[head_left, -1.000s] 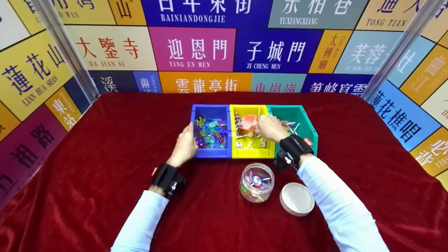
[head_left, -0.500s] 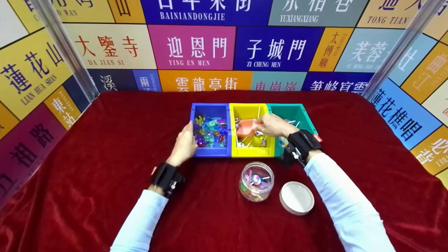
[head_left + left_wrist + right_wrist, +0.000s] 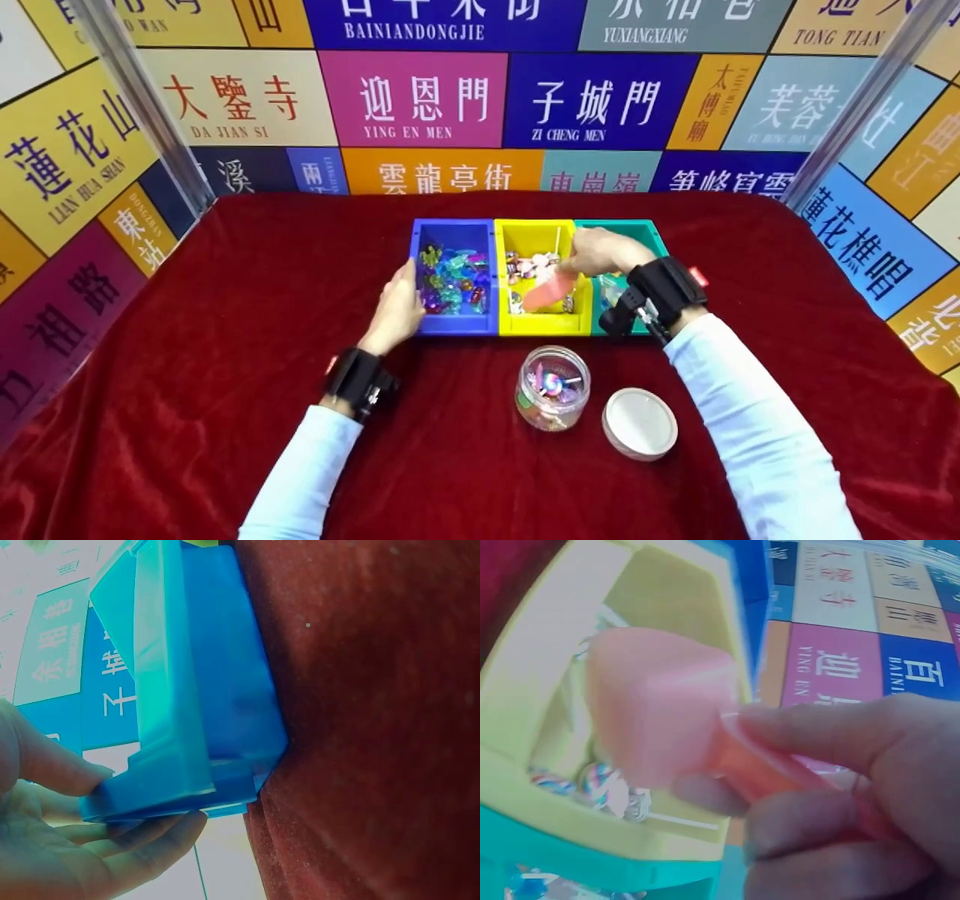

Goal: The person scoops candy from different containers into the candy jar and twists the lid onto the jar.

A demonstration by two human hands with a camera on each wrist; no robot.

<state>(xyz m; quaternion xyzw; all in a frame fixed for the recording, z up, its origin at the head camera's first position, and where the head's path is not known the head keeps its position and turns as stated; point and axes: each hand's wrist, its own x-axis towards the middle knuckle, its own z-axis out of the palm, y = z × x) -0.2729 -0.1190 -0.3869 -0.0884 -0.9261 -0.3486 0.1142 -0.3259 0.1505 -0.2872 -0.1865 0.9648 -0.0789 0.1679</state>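
Observation:
My left hand [image 3: 397,307] pinches the left rim of the blue bin [image 3: 456,325], with thumb and fingers on either side of that rim in the left wrist view. Translucent coloured pieces [image 3: 454,281] lie in this bin. My right hand [image 3: 600,251] grips a pink scoop [image 3: 660,705] by its handle. Tilted downward, the scoop is over the yellow bin [image 3: 544,325], where small lollipops [image 3: 534,264] lie. Whether the scoop holds anything cannot be told. The right hand and wrist hide part of the green bin [image 3: 615,231], which also contains small pieces.
An uncapped clear jar [image 3: 553,412] with several lollipops stands in front of the yellow bin. Its white lid [image 3: 640,422] lies to the right. Dark red cloth [image 3: 300,262] covers the table, and printed panels [image 3: 420,97] rise behind it.
The scoop has swung from level to tilted, its head lower and nearer the front of the yellow bin. My right hand has shifted slightly right. My left hand stays on the blue bin.

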